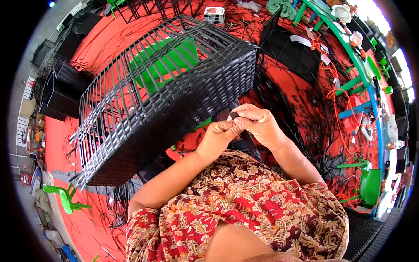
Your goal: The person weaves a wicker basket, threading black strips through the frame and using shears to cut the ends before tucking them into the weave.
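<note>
Both my hands meet just past my lap, pinching a dark flat strip between them. My left hand (220, 136) is closed with thumb and fingers pressed together on it. From the right, my right hand (259, 124) grips the same black strip (234, 115), whose short end shows above the fingertips; a dark length seems to hang below. Beyond and left of my hands, a large black woven basket-like frame (192, 89) lies tilted. Its near side is tightly woven, while bare ribs stand out along its far side. A green plastic stool (163, 63) shows through those ribs.
Loose black strips (283, 115) lie in a heap on the red floor (65, 163) to the right. A black panel (290, 52) lies farther off. On the right stand a cluttered green-edged table (345, 37), orange cords (331, 65) and a green chair (370, 187).
</note>
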The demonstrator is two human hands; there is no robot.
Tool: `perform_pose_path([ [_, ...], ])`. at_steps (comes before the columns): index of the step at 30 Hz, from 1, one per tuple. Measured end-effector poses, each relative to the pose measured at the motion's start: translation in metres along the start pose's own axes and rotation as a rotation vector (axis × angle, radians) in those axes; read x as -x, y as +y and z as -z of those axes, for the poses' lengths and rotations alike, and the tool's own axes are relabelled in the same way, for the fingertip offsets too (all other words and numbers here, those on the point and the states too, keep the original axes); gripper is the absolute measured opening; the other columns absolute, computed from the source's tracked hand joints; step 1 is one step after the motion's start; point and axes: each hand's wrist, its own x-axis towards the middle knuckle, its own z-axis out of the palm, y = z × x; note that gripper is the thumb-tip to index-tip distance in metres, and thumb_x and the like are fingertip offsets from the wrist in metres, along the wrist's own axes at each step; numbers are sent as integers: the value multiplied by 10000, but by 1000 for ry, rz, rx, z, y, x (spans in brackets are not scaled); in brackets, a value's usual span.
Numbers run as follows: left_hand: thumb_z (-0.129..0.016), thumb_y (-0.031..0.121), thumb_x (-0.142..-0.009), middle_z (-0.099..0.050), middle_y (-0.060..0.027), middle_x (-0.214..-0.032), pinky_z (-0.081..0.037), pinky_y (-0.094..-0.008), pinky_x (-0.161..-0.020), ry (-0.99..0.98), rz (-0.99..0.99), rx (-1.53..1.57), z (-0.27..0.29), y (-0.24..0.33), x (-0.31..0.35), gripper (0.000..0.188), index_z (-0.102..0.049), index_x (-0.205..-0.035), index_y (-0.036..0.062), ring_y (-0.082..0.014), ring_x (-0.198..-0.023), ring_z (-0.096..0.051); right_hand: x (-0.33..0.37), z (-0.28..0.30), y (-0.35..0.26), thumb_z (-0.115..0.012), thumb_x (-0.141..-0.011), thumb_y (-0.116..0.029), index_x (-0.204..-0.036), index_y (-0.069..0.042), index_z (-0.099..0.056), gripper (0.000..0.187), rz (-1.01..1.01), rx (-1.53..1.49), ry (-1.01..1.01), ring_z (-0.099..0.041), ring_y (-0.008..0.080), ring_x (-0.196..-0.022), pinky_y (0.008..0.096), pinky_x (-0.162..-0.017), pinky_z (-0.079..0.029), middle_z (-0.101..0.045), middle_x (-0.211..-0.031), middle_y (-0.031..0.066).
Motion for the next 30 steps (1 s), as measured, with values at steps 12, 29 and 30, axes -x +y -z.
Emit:
perform_pose_path([
  [12,-608,143,-842,-644,-47,-889,-453,-264,-782,-215,-154,-541,-7,21,-5,183,-635,-952,0,-106,-845,-578,-8,23,-24,-579,-850,-103,-838,9,-642,129,-68,-112,-26,-574,90,-745,228,-698,-465,-632,-795,45],
  [29,-557,74,-814,-599,-104,-743,-463,-265,-486,336,244,-238,36,145,-169,100,-547,-859,-15,-178,-631,-606,-208,101,-109,-514,-873,-262,-795,-33,-589,254,-47,958,-367,-430,61,-524,221,-487,-340,-530,-617,-14],
  [30,-548,63,-818,-593,-100,-741,-458,-254,-475,350,269,-192,38,143,-169,85,-542,-856,-12,-170,-625,-600,-210,94,-110,-498,-865,-237,-807,-7,-591,255,5,1010,-408,-470,80,-561,244,-515,-368,-539,-624,2],
])
